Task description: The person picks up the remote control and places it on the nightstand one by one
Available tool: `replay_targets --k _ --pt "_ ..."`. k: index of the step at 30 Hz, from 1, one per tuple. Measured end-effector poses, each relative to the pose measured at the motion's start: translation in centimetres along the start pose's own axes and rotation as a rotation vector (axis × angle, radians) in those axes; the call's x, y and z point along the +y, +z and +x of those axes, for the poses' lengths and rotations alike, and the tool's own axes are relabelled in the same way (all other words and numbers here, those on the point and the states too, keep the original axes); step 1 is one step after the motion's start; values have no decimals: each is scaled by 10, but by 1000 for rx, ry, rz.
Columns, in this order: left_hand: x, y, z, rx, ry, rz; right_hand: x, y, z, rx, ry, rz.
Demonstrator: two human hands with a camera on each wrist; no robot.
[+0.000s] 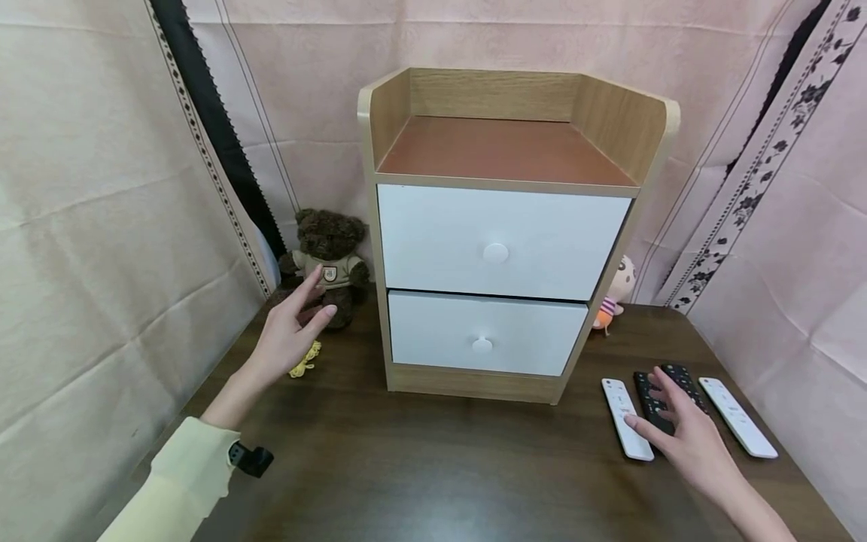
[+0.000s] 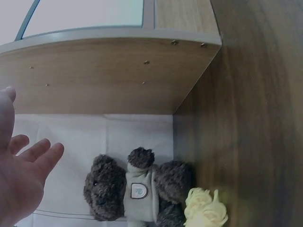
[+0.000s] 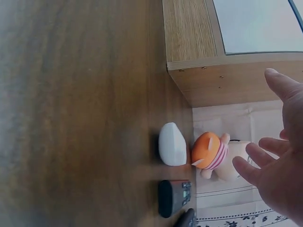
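My left hand [image 1: 287,331] is raised in front of a dark brown teddy bear [image 1: 333,245], fingers loosely spread and holding nothing. A small yellow figure [image 1: 306,360] lies on the table just beyond that wrist. Over the remote controls at the right hovers my right hand [image 1: 687,436], its fingers apart and nothing in its grasp. Two are white, a left remote [image 1: 626,421] and a right remote [image 1: 738,418]; black remotes [image 1: 643,391] lie between them, partly hidden by the hand. Between the hands stands a small wooden cabinet [image 1: 474,380] with two closed white drawers.
A plush doll [image 1: 607,297] with orange bottoms and a striped top sits partly hidden behind the cabinet's right side. Round knobs mark the upper drawer [image 1: 433,233] and lower drawer [image 1: 433,331]. Pale curtains [image 1: 284,75] enclose the dark brown table [image 1: 379,467] at the back and sides.
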State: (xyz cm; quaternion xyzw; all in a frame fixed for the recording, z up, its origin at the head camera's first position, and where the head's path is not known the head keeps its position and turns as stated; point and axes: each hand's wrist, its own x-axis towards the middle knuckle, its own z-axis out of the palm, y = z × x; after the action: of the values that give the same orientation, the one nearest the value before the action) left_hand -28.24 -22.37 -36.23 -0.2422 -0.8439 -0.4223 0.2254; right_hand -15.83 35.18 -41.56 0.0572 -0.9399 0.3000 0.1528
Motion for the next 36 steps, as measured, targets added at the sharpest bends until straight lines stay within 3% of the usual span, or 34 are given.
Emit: replay_targets --k 6,12,15,22,30,36 --pt "1 14 -3 -8 14 -82 7 7 -12 12 29 94" --pt "4 28 -4 -33 2 -102 11 20 -21 11 26 158" --pt "5 35 -4 -56 -2 -128 12 24 -25 7 31 150" --pt "7 49 -6 -80 5 -162 14 27 -29 -72 139 112" --pt "12 56 -2 -52 25 -210 15 32 -31 19 69 142" --pt "21 60 6 -64 27 -262 17 33 -32 33 74 105"
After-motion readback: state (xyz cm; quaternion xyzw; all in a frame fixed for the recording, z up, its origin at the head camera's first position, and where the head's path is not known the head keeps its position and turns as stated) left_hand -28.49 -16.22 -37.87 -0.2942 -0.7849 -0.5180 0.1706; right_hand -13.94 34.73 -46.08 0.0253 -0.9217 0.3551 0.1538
